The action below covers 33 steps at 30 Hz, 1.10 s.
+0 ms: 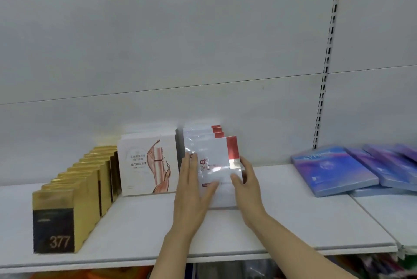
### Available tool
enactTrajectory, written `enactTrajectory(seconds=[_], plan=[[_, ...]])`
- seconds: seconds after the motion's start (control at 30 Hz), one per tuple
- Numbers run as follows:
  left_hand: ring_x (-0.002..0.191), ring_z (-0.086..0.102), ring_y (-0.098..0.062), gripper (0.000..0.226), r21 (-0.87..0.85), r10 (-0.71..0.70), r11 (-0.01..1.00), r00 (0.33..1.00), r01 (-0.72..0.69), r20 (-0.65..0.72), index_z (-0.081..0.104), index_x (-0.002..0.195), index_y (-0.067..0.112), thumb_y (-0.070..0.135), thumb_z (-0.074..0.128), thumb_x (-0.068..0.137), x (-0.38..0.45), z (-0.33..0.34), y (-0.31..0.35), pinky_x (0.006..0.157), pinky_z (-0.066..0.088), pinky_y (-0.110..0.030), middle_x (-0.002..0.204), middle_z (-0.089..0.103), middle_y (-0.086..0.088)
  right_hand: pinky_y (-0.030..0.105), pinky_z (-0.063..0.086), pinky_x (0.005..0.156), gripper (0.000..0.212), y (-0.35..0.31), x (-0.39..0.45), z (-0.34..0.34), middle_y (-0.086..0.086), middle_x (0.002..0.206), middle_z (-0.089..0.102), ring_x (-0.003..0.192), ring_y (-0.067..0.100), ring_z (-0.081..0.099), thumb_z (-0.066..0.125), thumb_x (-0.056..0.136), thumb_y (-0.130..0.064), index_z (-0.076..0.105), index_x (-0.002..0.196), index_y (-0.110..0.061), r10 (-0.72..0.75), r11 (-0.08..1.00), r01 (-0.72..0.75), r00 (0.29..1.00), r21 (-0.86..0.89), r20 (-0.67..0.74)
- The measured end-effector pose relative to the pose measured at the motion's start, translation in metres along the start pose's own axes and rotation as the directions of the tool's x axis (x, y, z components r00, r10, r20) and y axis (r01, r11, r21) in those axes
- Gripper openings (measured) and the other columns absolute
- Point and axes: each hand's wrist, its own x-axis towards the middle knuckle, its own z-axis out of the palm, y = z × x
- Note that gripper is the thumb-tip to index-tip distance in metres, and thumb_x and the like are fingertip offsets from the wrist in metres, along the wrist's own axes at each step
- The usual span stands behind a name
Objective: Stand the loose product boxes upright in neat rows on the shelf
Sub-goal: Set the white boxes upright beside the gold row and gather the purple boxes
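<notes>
Product boxes are mostly sorted here, honestly. Nearest the camera, both hands are working the front white-and-red box [214, 166], which is standing upright at the head of its row in the middle of the shelf [293, 218]: the left hand [191, 190] is lying flat with straight fingers against its left face, and the right hand [247, 188] is cupping its right edge, thumb on the front and fingers wrapping round the side. I'm reading this as squaring that box up with the ones behind it. To the left, the gold boxes [74, 190] are running back in a tidy upright line, the front one marked 377, and the white MARUBI boxes [147, 163] are standing beside the red-cornered row, just about touching it. What's looking undone is off to the right: the blue-purple boxes [334, 170] are lying flat and overlapping in a loose heap, well apart from the hands, so that's the remaining job. The shelf itself is plain white board, with a white back panel [180, 42] and a slotted upright [327, 64] behind.
</notes>
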Motion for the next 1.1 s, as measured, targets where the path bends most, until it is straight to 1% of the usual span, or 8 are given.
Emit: enactTrajectory(seconds=[0.1,0.3,0.4,0.53,0.63,0.77,0.93,1.1], plan=[[0.149,-0.020,-0.007,0.112,0.313,0.156,0.929,0.976,-0.198,0.155,-0.017,0.155,0.024,0.051,0.068,0.086,-0.005,0.004,-0.020,0.124,0.008,-0.032,0.161,-0.028,0.010,0.043,0.052,0.094,0.056,0.019,0.017,0.012,0.002,0.120,0.057,0.109,0.018,0.059,0.051,0.081,-0.016,0.049,0.133,-0.036,-0.037,0.993,0.037,0.999,-0.114,0.007],[0.151,-0.015,-0.015,0.125,0.470,0.094,0.871,0.988,-0.142,0.124,-0.026,0.152,0.020,0.050,0.072,0.081,0.001,0.010,-0.044,0.123,0.016,-0.035,0.159,-0.034,0.006,0.036,0.051,0.094,0.062,0.010,0.020,0.023,-0.005,0.124,0.060,0.108,0.013,0.059,0.044,0.087,0.002,0.040,0.140,-0.030,-0.034,0.976,0.057,0.993,-0.208,0.109],[0.153,-0.004,-0.018,0.131,0.467,0.091,0.875,0.991,-0.127,0.099,-0.024,0.153,0.021,0.049,0.077,0.075,0.004,0.011,-0.050,0.121,0.021,-0.034,0.162,-0.028,0.004,0.032,0.048,0.097,0.059,0.009,0.026,0.031,-0.002,0.125,0.058,0.111,0.015,0.057,0.042,0.087,0.005,0.040,0.138,-0.025,-0.034,0.959,0.068,0.992,-0.276,0.125],[0.149,0.021,-0.027,0.137,0.497,0.112,0.858,0.992,-0.128,0.061,-0.001,0.158,0.012,0.045,0.089,0.059,0.009,0.010,-0.047,0.111,0.040,-0.041,0.166,-0.006,-0.007,0.032,0.047,0.099,0.051,0.004,0.031,0.028,-0.003,0.124,0.058,0.113,0.014,0.056,0.048,0.088,-0.001,0.044,0.132,-0.025,-0.073,0.916,0.136,0.981,-0.376,0.178],[0.148,0.019,-0.029,0.127,0.533,0.128,0.837,0.991,-0.124,0.029,0.015,0.156,0.010,0.043,0.090,0.059,0.010,0.005,-0.043,0.112,0.034,-0.045,0.165,0.011,-0.010,0.029,0.040,0.104,0.051,0.006,0.029,0.011,-0.003,0.135,0.053,0.125,0.016,0.049,0.056,0.092,-0.016,0.042,0.141,-0.019,-0.102,0.827,0.195,0.975,-0.528,0.200],[0.145,0.027,-0.030,0.101,0.560,0.214,0.811,0.977,-0.168,-0.017,0.036,0.151,0.009,0.040,0.086,0.069,0.009,-0.004,-0.025,0.117,0.024,-0.041,0.158,0.033,-0.011,0.028,0.029,0.110,0.062,0.004,0.016,-0.028,0.001,0.152,0.037,0.137,0.020,0.038,0.053,0.097,-0.036,0.029,0.151,-0.016,-0.204,0.554,0.290,0.956,-0.781,0.210],[0.130,0.050,-0.030,0.071,0.512,0.284,0.814,0.957,-0.274,0.060,0.052,0.140,0.012,0.040,0.078,0.080,0.007,0.003,0.023,0.108,0.042,-0.043,0.141,0.053,-0.008,0.039,0.048,0.095,0.048,-0.002,-0.005,-0.082,0.010,0.125,0.065,0.112,0.029,0.063,0.072,0.085,-0.032,0.063,0.125,-0.007,-0.445,0.346,0.325,0.883,-0.880,0.151],[0.111,0.063,-0.024,0.059,0.449,0.358,0.806,0.922,-0.385,0.147,0.062,0.128,0.017,0.041,0.080,0.077,-0.002,0.038,0.075,0.093,0.052,-0.037,0.124,0.065,-0.003,0.039,0.055,0.080,0.044,-0.016,-0.027,-0.138,0.007,0.106,0.071,0.094,0.028,0.068,0.066,0.081,-0.035,0.069,0.115,-0.007,-0.584,0.288,0.302,0.808,-0.909,0.083]])
